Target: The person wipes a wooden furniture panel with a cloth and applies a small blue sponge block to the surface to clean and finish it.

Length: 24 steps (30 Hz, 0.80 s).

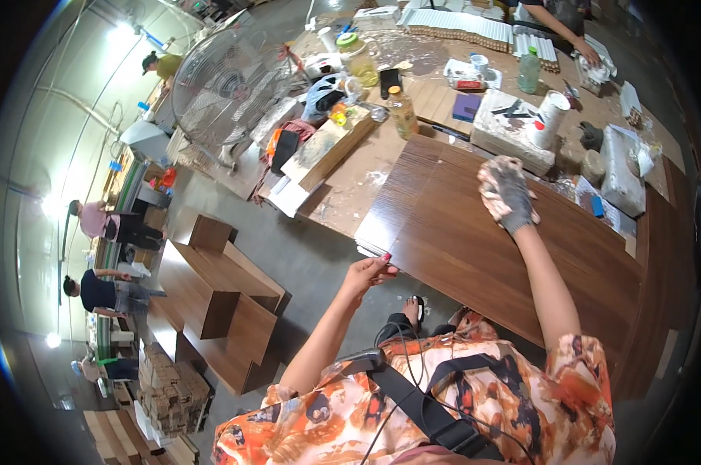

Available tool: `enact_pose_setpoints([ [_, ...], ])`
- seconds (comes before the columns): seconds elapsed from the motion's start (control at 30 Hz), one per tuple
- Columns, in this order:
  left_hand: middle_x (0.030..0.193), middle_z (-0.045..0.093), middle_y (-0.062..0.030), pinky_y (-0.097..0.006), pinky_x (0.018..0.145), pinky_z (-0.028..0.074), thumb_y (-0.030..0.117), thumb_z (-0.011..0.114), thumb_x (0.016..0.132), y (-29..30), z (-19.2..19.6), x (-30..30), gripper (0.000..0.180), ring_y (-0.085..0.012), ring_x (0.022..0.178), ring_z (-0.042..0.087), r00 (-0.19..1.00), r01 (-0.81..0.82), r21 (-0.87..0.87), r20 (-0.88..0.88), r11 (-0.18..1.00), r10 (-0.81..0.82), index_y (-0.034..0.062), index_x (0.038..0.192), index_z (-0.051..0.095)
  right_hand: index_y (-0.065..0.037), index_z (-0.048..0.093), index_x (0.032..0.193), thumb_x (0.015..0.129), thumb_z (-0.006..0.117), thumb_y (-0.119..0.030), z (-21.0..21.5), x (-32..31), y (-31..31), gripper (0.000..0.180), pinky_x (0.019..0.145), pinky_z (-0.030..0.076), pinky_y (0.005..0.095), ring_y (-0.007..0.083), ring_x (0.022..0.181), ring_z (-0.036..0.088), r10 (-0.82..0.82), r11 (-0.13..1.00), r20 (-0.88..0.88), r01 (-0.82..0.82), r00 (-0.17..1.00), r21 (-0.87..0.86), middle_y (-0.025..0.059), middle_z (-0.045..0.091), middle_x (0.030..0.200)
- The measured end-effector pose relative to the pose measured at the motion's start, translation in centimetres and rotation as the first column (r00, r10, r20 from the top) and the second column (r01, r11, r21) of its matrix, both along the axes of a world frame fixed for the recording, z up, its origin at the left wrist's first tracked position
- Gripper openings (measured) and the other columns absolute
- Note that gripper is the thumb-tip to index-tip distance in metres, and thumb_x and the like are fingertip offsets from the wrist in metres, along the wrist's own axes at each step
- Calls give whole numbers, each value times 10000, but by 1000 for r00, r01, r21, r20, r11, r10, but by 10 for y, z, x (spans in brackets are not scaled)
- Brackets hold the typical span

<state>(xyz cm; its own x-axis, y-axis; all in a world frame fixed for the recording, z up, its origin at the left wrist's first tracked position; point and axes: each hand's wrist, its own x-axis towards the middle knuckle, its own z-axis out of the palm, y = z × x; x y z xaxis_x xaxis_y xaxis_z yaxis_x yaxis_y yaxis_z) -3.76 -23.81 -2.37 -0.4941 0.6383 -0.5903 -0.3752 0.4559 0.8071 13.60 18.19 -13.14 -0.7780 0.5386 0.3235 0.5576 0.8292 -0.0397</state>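
A stack of dark brown wood-grain boards lies in front of me, and the top board (459, 225) has a glossy sheen at its left end. At the near left corner, my left hand (370, 276) is bare and closed, with thumb and fingertips pinching the board's edge. My right hand (509, 194) wears a grey glove and presses on the top board toward its far edge. Its fingers are curled around something pale and crumpled that I cannot make out clearly.
Beyond the boards, the worktable holds an orange-capped jar (402, 112), a white block (513, 128) with a white cup (550, 120), and a green bottle (529, 71). A large fan (230, 85) stands left. Brown panel assemblies (211, 294) sit on the floor. Other people work nearby.
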Motion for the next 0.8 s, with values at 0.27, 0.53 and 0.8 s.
enact_pose_setpoints([
  [0.27,1027,802,-10,-265,834,465,414,683,1013,22,-22,-5,293,-93,944,705,979,134,99,144,986,-147,134,1067,753,-63,654,1209,1000,499,-241,20,-124,26,315,974,502,439,325,1082,671,237,970,-162,-242,958,-11,177,703,1130],
  [0.53,1010,807,0,-281,804,419,437,711,979,-4,-20,-17,306,-82,929,707,983,-8,94,182,996,-9,141,1034,764,-77,665,1268,996,537,-221,61,-115,-181,334,1166,370,426,306,1352,528,320,891,-226,-373,920,-260,112,607,1411],
  [0.8,1098,799,-34,-333,915,440,423,686,997,5,-3,-19,331,-122,956,706,965,132,90,214,987,-149,131,1137,756,-130,641,1245,1001,573,-312,61,-45,-105,312,1060,485,475,313,1294,566,337,625,-511,-594,791,-507,134,582,1362],
])
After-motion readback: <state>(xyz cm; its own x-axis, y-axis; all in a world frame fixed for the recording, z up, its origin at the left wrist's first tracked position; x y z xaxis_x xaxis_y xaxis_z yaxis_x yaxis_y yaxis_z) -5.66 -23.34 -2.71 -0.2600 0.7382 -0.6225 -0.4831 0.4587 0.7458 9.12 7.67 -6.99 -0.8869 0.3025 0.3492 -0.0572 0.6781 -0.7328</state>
